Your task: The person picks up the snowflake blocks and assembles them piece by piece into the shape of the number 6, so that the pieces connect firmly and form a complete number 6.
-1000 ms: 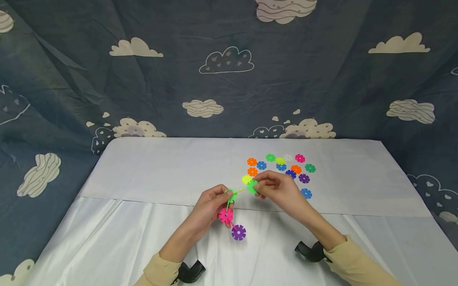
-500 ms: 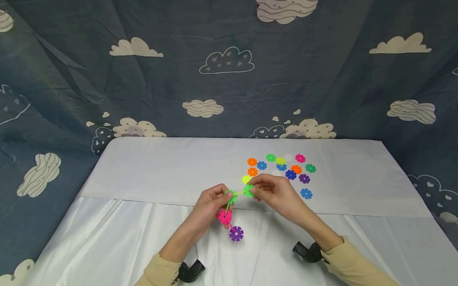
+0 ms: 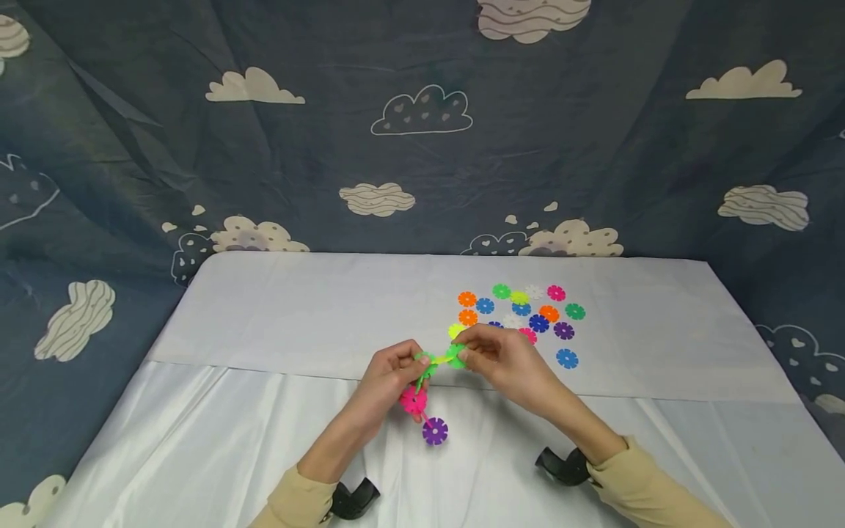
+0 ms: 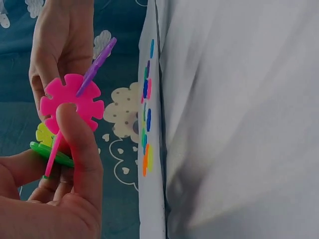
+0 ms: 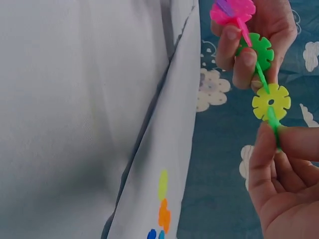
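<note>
My left hand [image 3: 386, 381] grips a chain of notched plastic discs by a green disc [image 5: 266, 50]. From it hang a pink disc [image 3: 414, 400] and a purple disc [image 3: 429, 434]. Another pink piece [image 4: 52, 155] shows edge-on in the left wrist view. Toward my right hand [image 3: 515, 363], the chain carries a yellow disc [image 5: 281, 99]. Thumb and fingertips of that hand pinch a green disc [image 3: 455, 357]. In the right wrist view, this disc's edge overlaps the yellow disc, at a slant to it.
Several loose discs lie on the white-covered table [image 3: 317, 308], beyond my right hand, among them an orange disc [image 3: 466, 299] and a blue disc [image 3: 567, 358]. A dark cloud-patterned cloth [image 3: 304, 161] hangs behind the table.
My right hand has moved left and slightly down, bringing its green disc up to the yellow one. The pink and purple end of the chain has swung a little left.
</note>
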`<action>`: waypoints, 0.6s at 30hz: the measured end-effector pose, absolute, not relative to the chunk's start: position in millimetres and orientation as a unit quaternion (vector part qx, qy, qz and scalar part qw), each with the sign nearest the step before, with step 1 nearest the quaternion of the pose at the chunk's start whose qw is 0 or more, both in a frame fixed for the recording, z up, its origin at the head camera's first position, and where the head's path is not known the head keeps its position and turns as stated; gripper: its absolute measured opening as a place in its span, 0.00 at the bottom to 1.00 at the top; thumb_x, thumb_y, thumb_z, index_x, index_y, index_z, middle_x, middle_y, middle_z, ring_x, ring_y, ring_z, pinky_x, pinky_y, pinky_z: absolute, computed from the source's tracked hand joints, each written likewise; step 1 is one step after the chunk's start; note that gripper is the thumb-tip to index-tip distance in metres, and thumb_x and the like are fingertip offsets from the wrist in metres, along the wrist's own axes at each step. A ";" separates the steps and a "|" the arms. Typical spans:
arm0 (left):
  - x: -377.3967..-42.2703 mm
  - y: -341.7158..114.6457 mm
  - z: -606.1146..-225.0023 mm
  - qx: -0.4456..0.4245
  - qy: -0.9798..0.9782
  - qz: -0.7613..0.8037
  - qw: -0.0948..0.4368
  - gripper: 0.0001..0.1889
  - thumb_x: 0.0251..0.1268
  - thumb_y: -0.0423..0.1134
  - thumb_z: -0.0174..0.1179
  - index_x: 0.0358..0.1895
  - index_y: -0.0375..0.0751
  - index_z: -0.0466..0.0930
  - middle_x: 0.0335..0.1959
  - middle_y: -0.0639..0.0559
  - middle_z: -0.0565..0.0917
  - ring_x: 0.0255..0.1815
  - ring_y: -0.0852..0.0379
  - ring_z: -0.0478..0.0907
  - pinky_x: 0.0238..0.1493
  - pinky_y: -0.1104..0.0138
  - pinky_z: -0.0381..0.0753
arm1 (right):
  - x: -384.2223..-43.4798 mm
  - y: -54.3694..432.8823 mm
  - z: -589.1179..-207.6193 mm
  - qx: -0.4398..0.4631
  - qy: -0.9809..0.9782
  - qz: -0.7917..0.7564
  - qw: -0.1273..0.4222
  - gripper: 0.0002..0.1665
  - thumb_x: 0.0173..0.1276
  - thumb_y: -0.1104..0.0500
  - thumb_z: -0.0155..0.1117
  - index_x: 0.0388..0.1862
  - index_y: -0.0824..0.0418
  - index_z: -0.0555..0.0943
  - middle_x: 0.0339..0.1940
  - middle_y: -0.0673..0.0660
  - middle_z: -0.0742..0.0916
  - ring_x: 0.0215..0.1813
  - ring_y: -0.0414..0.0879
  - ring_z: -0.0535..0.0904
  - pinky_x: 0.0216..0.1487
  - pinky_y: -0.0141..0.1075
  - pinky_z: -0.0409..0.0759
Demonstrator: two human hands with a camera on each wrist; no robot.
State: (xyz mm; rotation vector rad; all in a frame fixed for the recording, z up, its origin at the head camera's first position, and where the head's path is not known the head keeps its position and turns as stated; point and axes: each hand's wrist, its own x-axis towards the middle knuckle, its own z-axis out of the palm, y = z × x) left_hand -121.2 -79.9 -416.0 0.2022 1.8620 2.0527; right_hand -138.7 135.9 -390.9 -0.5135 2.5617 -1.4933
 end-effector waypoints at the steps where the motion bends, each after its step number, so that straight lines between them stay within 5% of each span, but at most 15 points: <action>1: -121.0 -78.6 -416.3 0.070 0.656 0.729 0.183 0.11 0.75 0.37 0.53 0.35 0.32 0.72 0.23 0.45 0.77 0.15 0.57 0.72 0.22 0.68 0.76 | -139.0 137.2 -391.8 -0.171 0.846 -0.501 0.064 0.10 0.68 0.64 0.66 0.48 0.57 0.83 0.37 0.51 0.86 0.37 0.53 0.83 0.38 0.36 0.83; 11: -121.5 -75.3 -418.2 0.049 0.672 0.715 0.188 0.09 0.75 0.40 0.53 0.43 0.35 0.73 0.34 0.42 0.87 0.34 0.52 0.81 0.36 0.66 0.76 | -148.9 137.3 -392.9 -0.181 0.839 -0.511 0.051 0.15 0.70 0.63 0.65 0.54 0.57 0.84 0.49 0.50 0.85 0.43 0.54 0.83 0.43 0.36 0.83; 18: -122.3 -75.6 -415.3 0.049 0.659 0.725 0.195 0.11 0.75 0.38 0.49 0.55 0.39 0.72 0.36 0.42 0.85 0.31 0.55 0.80 0.32 0.67 0.78 | -152.7 128.1 -390.7 -0.205 0.853 -0.478 0.044 0.18 0.65 0.66 0.69 0.54 0.54 0.83 0.47 0.47 0.85 0.43 0.43 0.81 0.47 0.35 0.82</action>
